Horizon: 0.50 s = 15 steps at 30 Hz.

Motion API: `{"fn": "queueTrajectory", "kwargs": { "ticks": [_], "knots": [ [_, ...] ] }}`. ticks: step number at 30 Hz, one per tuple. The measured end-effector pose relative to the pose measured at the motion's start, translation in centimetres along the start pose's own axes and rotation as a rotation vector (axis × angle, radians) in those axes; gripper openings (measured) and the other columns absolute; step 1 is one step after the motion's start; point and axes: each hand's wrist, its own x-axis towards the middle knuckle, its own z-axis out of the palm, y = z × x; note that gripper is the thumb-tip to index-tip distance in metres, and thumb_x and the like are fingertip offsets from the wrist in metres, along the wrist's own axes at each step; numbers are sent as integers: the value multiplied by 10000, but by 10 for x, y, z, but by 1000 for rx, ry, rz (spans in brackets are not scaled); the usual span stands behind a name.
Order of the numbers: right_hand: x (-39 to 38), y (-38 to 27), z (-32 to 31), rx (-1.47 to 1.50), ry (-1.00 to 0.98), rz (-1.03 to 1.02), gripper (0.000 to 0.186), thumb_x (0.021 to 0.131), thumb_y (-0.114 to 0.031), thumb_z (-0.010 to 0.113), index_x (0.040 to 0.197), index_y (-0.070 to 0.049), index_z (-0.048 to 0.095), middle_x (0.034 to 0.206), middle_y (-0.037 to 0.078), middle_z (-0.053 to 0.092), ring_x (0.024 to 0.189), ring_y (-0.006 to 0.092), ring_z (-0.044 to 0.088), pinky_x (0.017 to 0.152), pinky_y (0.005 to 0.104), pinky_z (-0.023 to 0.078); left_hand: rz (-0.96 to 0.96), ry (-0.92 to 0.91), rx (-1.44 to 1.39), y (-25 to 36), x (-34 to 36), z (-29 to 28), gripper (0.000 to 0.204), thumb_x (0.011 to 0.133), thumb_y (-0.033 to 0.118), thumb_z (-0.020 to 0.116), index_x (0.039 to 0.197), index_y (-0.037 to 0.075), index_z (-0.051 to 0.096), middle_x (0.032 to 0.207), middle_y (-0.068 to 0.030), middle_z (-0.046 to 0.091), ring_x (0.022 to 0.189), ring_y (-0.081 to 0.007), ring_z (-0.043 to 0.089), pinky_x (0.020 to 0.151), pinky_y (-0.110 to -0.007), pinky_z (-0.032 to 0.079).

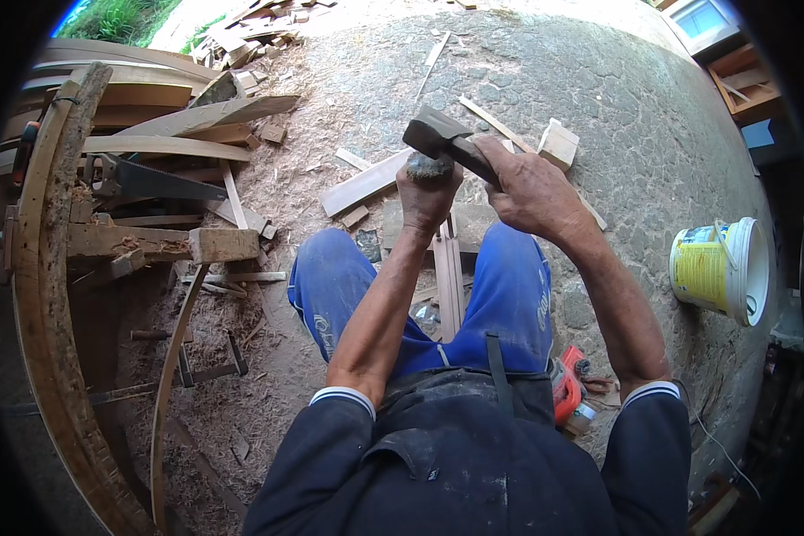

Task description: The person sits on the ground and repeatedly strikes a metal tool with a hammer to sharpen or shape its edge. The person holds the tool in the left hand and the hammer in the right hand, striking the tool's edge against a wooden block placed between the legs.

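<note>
My right hand (pixel 529 189) is closed around the handle of a hammer (pixel 439 134). Its dark, heavy head hangs close above my left hand (pixel 427 195). In that left fist stands a chisel (pixel 430 167), of which only the worn, rounded butt of the handle shows; the blade is hidden beneath the hand. Between my knees runs a long grooved wooden piece (pixel 449 277), partly covered by my left hand and forearm. Whether the chisel touches the wood cannot be seen.
Curved boards and a handsaw (pixel 156 181) are heaped at the left, beside a wooden frame (pixel 49 268). A clamp (pixel 213 364) lies below them. Offcuts and a wood block (pixel 558 145) lie ahead. A white bucket (pixel 719 268) rests at right; a red power tool (pixel 570 384) sits by my hip.
</note>
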Motion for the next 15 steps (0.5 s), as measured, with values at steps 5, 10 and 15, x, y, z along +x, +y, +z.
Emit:
{"fn": "queueTrajectory", "kwargs": {
  "ticks": [5, 10, 15],
  "knots": [
    [-55, 32, 62, 427, 284, 168, 453, 906, -100, 645, 1340, -76, 519, 973, 254, 689, 968, 466, 694, 824, 508, 530, 286, -194, -137, 48, -106, -21, 211, 749, 39, 832, 811, 36, 630, 750, -94, 643, 691, -223, 672, 650, -332, 530],
    [-92, 70, 125, 296, 175, 295, 483, 911, -131, 656, 1363, -92, 488, 1031, 290, 699, 987, 503, 677, 834, 549, 536, 50, -180, -96, 62, -42, -31, 195, 764, 81, 831, 816, 47, 647, 769, -76, 664, 680, -185, 669, 662, -311, 538],
    [-104, 90, 151, 291, 123, 313, 466, 913, -171, 645, 1329, -66, 464, 993, 312, 703, 935, 528, 676, 825, 592, 546, 305, -49, 35, 81, -1, -10, 167, 784, 92, 826, 761, 38, 670, 748, -57, 669, 669, -168, 661, 660, -306, 523]
  ]
}}
